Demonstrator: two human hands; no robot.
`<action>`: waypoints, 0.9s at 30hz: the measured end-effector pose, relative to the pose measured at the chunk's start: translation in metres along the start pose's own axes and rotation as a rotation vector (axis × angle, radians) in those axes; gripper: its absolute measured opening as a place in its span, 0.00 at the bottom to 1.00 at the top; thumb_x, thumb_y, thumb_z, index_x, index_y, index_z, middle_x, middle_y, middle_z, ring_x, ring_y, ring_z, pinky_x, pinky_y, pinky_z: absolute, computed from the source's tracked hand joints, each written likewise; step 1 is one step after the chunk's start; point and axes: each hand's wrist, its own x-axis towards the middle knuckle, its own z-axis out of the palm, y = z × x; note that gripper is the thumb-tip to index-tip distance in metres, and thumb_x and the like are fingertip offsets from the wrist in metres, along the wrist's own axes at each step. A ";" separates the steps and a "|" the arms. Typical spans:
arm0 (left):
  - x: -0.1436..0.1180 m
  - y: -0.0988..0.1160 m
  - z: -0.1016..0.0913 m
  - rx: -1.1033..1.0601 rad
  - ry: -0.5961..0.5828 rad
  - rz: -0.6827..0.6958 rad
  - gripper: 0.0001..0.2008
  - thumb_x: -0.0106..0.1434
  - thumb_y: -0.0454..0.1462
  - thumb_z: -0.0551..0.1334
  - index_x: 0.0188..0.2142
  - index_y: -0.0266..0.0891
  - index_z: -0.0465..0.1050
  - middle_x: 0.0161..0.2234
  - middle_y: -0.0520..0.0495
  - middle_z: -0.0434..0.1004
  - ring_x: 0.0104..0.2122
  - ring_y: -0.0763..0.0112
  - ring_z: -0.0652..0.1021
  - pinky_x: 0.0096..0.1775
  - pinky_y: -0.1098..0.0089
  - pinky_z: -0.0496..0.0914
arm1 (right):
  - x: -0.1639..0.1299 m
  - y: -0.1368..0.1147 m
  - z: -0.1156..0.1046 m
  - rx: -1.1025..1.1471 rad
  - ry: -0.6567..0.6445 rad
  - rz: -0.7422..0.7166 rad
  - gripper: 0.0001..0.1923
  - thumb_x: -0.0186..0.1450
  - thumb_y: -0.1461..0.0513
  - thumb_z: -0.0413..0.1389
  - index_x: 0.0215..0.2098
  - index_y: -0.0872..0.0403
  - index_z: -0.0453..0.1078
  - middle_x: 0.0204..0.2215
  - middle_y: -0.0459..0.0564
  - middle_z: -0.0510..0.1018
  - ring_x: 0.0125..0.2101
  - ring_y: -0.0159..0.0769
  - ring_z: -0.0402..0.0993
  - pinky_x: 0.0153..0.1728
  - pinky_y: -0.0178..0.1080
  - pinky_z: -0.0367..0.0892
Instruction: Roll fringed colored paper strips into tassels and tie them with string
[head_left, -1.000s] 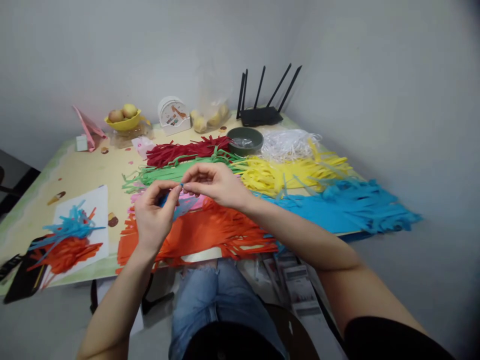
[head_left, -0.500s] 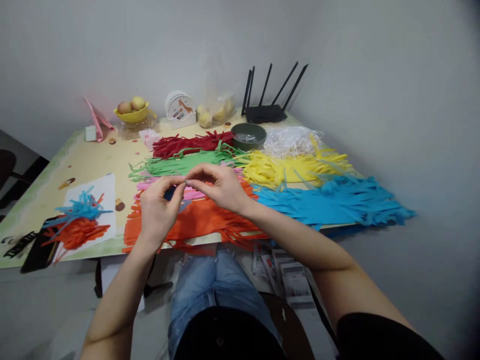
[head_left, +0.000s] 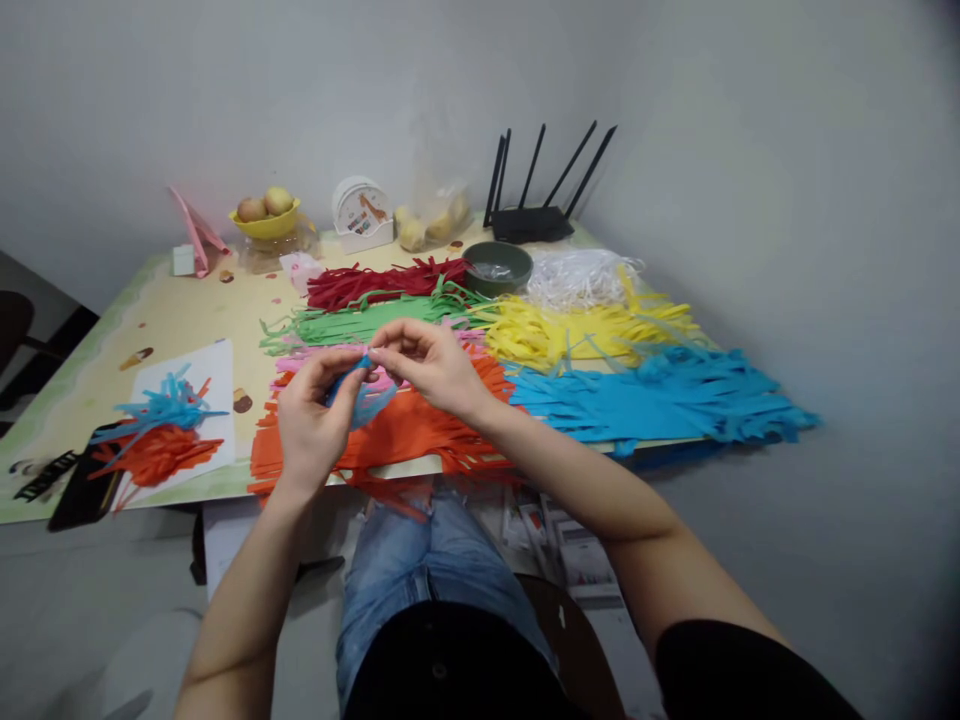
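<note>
My left hand (head_left: 311,415) is closed around the upper part of a blue fringed paper tassel (head_left: 375,405), whose blurred strips hang out below. Meeting it at the tassel's top, the fingertips of my right hand (head_left: 435,368) are pinched together on the same blue paper. My fingers hide the exact pinch point. Both hands are raised above orange fringed paper (head_left: 409,430) and pink fringed paper (head_left: 382,380). To the left, a blue tassel (head_left: 169,403) and an orange tassel (head_left: 169,455) lie on a white sheet (head_left: 217,375).
Green (head_left: 360,322), dark red (head_left: 390,283), yellow (head_left: 555,335) and blue fringed paper (head_left: 637,405) cover the table's middle and right. Behind stand a dark bowl (head_left: 517,275), white strings (head_left: 577,280) and a black router (head_left: 532,225). A black phone (head_left: 79,495) lies at the front left edge.
The blue tassel's strips now show below my hands, blurred by motion; before, they were mostly hidden. Both hands stay nearly in place, fingertips still together, and the view has shifted slightly.
</note>
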 end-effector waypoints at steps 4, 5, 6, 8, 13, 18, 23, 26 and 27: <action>-0.005 0.001 0.001 0.080 0.081 0.036 0.05 0.64 0.33 0.67 0.40 0.39 0.78 0.35 0.49 0.83 0.34 0.71 0.84 0.41 0.71 0.77 | -0.002 0.006 0.010 0.070 0.027 0.000 0.23 0.57 0.46 0.67 0.35 0.56 0.71 0.19 0.38 0.70 0.20 0.24 0.66 0.24 0.30 0.63; -0.006 0.002 0.002 0.085 0.086 0.035 0.04 0.64 0.33 0.66 0.40 0.39 0.78 0.35 0.49 0.83 0.34 0.71 0.83 0.41 0.71 0.77 | -0.003 0.007 0.011 0.089 0.035 0.011 0.24 0.56 0.45 0.67 0.35 0.56 0.71 0.18 0.38 0.70 0.20 0.24 0.65 0.23 0.30 0.62; -0.006 0.002 0.002 0.073 0.085 0.030 0.04 0.64 0.33 0.66 0.39 0.39 0.78 0.35 0.49 0.83 0.34 0.71 0.83 0.41 0.71 0.77 | -0.003 0.008 0.012 0.110 0.044 0.024 0.24 0.56 0.45 0.67 0.35 0.55 0.70 0.18 0.37 0.69 0.19 0.24 0.64 0.22 0.30 0.61; -0.004 0.004 0.003 0.009 0.073 0.001 0.03 0.63 0.34 0.67 0.38 0.38 0.78 0.34 0.50 0.83 0.33 0.71 0.83 0.40 0.72 0.77 | -0.004 0.010 0.013 0.144 0.060 0.044 0.25 0.56 0.44 0.67 0.35 0.55 0.69 0.17 0.36 0.68 0.17 0.23 0.61 0.20 0.29 0.58; 0.002 0.008 0.005 -0.097 0.072 -0.043 0.03 0.60 0.34 0.70 0.34 0.37 0.79 0.29 0.51 0.82 0.28 0.74 0.82 0.35 0.74 0.76 | -0.007 0.008 0.019 0.190 0.073 0.010 0.23 0.58 0.45 0.66 0.34 0.54 0.67 0.17 0.35 0.65 0.17 0.22 0.59 0.20 0.29 0.58; -0.002 0.004 0.008 -0.099 0.163 0.002 0.03 0.60 0.35 0.70 0.33 0.38 0.79 0.28 0.51 0.81 0.28 0.74 0.80 0.35 0.74 0.76 | -0.011 0.009 0.027 0.202 0.127 0.020 0.24 0.56 0.44 0.67 0.34 0.54 0.67 0.17 0.36 0.68 0.17 0.23 0.61 0.21 0.30 0.60; -0.010 -0.003 0.011 -0.119 0.253 0.003 0.06 0.58 0.37 0.72 0.32 0.39 0.78 0.30 0.50 0.81 0.30 0.74 0.81 0.37 0.73 0.76 | -0.008 0.006 0.019 0.129 0.046 0.042 0.25 0.56 0.44 0.67 0.36 0.56 0.72 0.20 0.41 0.74 0.20 0.24 0.66 0.21 0.30 0.61; -0.010 -0.005 0.008 -0.203 0.187 -0.098 0.09 0.58 0.40 0.73 0.32 0.39 0.77 0.29 0.50 0.81 0.29 0.72 0.82 0.36 0.72 0.76 | -0.005 -0.002 0.009 0.037 -0.063 0.050 0.23 0.58 0.46 0.66 0.35 0.57 0.76 0.20 0.43 0.75 0.19 0.24 0.65 0.20 0.30 0.60; -0.009 -0.006 0.006 -0.250 0.145 -0.143 0.11 0.57 0.42 0.73 0.33 0.39 0.76 0.29 0.50 0.81 0.29 0.71 0.82 0.36 0.71 0.77 | -0.004 -0.005 0.007 0.003 -0.082 0.037 0.21 0.59 0.47 0.65 0.34 0.57 0.77 0.20 0.42 0.75 0.19 0.24 0.64 0.20 0.30 0.60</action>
